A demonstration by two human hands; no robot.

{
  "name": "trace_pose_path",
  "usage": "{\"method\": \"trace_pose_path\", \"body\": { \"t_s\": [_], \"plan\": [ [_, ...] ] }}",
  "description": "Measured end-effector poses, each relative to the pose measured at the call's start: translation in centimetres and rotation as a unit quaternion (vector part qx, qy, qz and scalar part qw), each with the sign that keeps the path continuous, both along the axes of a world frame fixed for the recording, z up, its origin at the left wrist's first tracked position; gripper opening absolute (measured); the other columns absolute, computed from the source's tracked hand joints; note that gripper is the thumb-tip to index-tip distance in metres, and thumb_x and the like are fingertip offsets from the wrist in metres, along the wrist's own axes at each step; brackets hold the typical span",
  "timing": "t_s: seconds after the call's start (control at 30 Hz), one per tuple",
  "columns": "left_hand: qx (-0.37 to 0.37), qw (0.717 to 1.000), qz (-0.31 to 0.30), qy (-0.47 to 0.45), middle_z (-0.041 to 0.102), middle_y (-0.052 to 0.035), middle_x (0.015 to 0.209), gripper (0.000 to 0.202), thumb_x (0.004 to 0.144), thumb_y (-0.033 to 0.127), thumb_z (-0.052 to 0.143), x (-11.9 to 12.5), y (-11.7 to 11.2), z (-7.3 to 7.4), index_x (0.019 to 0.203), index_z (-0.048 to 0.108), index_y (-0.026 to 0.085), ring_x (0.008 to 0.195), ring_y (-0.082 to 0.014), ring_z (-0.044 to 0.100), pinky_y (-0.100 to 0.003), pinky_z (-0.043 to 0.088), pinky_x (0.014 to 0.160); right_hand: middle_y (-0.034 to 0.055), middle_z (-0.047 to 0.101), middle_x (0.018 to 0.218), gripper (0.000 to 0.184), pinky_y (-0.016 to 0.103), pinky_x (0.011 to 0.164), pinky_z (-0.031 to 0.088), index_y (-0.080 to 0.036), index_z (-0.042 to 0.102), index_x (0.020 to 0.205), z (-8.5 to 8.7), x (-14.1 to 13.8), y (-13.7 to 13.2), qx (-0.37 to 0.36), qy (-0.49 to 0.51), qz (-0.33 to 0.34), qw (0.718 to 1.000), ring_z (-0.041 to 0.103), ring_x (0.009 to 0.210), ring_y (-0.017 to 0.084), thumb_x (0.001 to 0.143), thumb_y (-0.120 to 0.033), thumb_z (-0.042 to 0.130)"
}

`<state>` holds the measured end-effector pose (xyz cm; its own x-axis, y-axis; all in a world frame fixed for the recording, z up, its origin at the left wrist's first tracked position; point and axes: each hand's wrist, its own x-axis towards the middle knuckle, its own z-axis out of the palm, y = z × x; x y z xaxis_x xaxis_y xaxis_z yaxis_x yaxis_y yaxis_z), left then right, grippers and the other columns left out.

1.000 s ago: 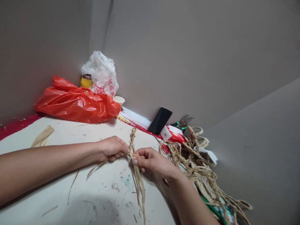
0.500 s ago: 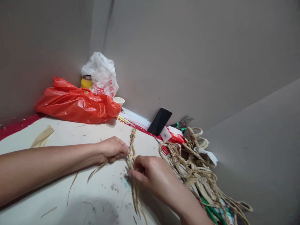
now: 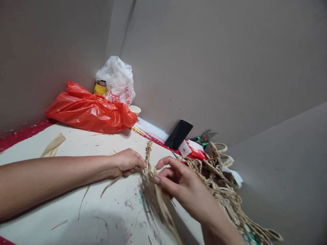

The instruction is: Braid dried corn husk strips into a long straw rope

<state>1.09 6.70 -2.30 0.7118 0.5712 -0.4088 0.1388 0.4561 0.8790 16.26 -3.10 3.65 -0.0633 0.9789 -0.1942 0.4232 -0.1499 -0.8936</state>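
Note:
A short braided straw cord [image 3: 148, 151] lies on the white tabletop, its plaited end pointing away from me. My left hand [image 3: 129, 162] pinches the cord near where the braid ends, with a loose strand [image 3: 111, 185] trailing below the fingers. Close to its right side, my right hand [image 3: 176, 180] holds pale flat straw strands [image 3: 163, 206] between thumb and fingers. These strands hang down toward the near edge of the table and look partly blurred.
A heap of braided cords [image 3: 224, 190] lies at the right. Behind are a phone [image 3: 178, 134], a red and white box [image 3: 192, 149], pliers [image 3: 205, 136], a paper cup [image 3: 135, 109], a red plastic bag [image 3: 94, 114], a white bag [image 3: 116, 76] and a yellow jar [image 3: 100, 87].
My right hand has lifted and shifted right, drawing the straw strands out to the right of the braid. My left hand keeps its pinch. The whole view has shifted slightly.

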Motion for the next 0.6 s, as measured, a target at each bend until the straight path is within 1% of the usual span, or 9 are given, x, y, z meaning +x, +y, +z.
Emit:
{"method": "trace_pose_path", "body": {
  "t_s": [0.03, 0.1, 0.17, 0.2, 0.27, 0.37, 0.5, 0.6],
  "plan": [
    [0.007, 1.0, 0.003, 0.002, 0.032, 0.0097, 0.039, 0.009, 0.059, 0.023, 0.059, 0.0, 0.0, -0.1, 0.063, 0.055, 0.016, 0.034, -0.0038, 0.019, -0.02, 0.01, 0.033, -0.0056, 0.05, 0.054, 0.024, 0.021, 0.044, 0.034, -0.02, 0.049, 0.081, -0.9, -0.5, 0.5, 0.004, 0.003, -0.015, 1.0, 0.043, 0.045, 0.009, 0.075, -0.037, 0.065],
    [0.025, 1.0, 0.011, 0.011, 0.039, 0.0081, 0.041, 0.008, 0.059, 0.021, 0.058, 0.1, 0.0, -0.3, 0.064, 0.057, 0.015, 0.033, -0.0038, 0.022, -0.02, 0.011, 0.032, -0.005, 0.048, 0.052, 0.023, 0.021, 0.043, 0.033, -0.019, 0.049, 0.072, -2.6, -1.1, 1.4, 0.028, -0.025, -0.043, 0.998, 0.042, 0.045, 0.009, 0.074, -0.037, 0.064],
    [0.037, 0.999, 0.018, 0.014, 0.046, 0.0062, 0.045, 0.008, 0.059, 0.021, 0.058, 0.1, 0.0, -0.5, 0.065, 0.058, 0.015, 0.033, -0.0038, 0.025, -0.02, 0.012, 0.031, -0.0034, 0.048, 0.05, 0.021, 0.022, 0.043, 0.031, -0.018, 0.052, 0.066, -3.8, -1.1, 2.0, 0.045, -0.066, -0.056, 0.995, 0.041, 0.045, 0.01, 0.074, -0.035, 0.062],
    [0.039, 0.999, 0.02, 0.01, 0.05, 0.0051, 0.047, 0.009, 0.06, 0.022, 0.058, 0.1, 0.0, -0.7, 0.065, 0.058, 0.015, 0.033, -0.0038, 0.025, -0.02, 0.012, 0.031, -0.0027, 0.048, 0.05, 0.021, 0.022, 0.043, 0.031, -0.018, 0.053, 0.065, -4.1, -1.1, 2.2, 0.048, -0.083, -0.058, 0.994, 0.041, 0.045, 0.01, 0.075, -0.035, 0.06],
    [0.04, 0.999, 0.02, 0.002, 0.057, 0.0029, 0.052, 0.009, 0.062, 0.023, 0.058, 0.2, 0.0, -0.9, 0.066, 0.058, 0.015, 0.032, -0.0034, 0.024, -0.02, 0.012, 0.031, -0.0018, 0.049, 0.05, 0.021, 0.023, 0.042, 0.03, -0.018, 0.054, 0.064, -4.3, -0.9, 2.3, 0.049, -0.113, -0.059, 0.991, 0.041, 0.045, 0.011, 0.076, -0.034, 0.058],
    [0.042, 0.999, 0.02, -0.008, 0.061, 0.0008, 0.056, 0.008, 0.064, 0.023, 0.057, 0.2, -0.1, -0.9, 0.066, 0.058, 0.015, 0.032, -0.0031, 0.024, -0.02, 0.012, 0.031, -0.0016, 0.047, 0.05, 0.023, 0.022, 0.042, 0.028, -0.018, 0.054, 0.061, -3.9, -0.8, 2.2, 0.047, -0.134, -0.054, 0.988, 0.04, 0.046, 0.011, 0.077, -0.035, 0.057],
    [0.038, 0.999, 0.02, -0.014, 0.061, 0.0006, 0.054, 0.01, 0.065, 0.024, 0.059, 0.2, -0.4, -0.6, 0.066, 0.056, 0.015, 0.031, -0.0033, 0.026, -0.02, 0.013, 0.03, -0.002, 0.044, 0.051, 0.026, 0.022, 0.044, 0.026, -0.017, 0.054, 0.06, -3.4, -1.0, 2.2, 0.043, -0.102, -0.041, 0.993, 0.035, 0.049, 0.011, 0.077, -0.036, 0.054],
    [0.031, 0.999, 0.017, -0.023, 0.061, 0.0006, 0.055, 0.011, 0.066, 0.025, 0.06, 0.3, -0.4, -0.4, 0.067, 0.056, 0.015, 0.032, -0.0032, 0.029, -0.02, 0.013, 0.031, -0.0027, 0.042, 0.053, 0.023, 0.022, 0.046, 0.026, -0.016, 0.055, 0.06, -3.4, -1.0, 2.2, 0.051, -0.089, -0.033, 0.994, 0.033, 0.051, 0.01, 0.076, -0.034, 0.055]
  ]
}}
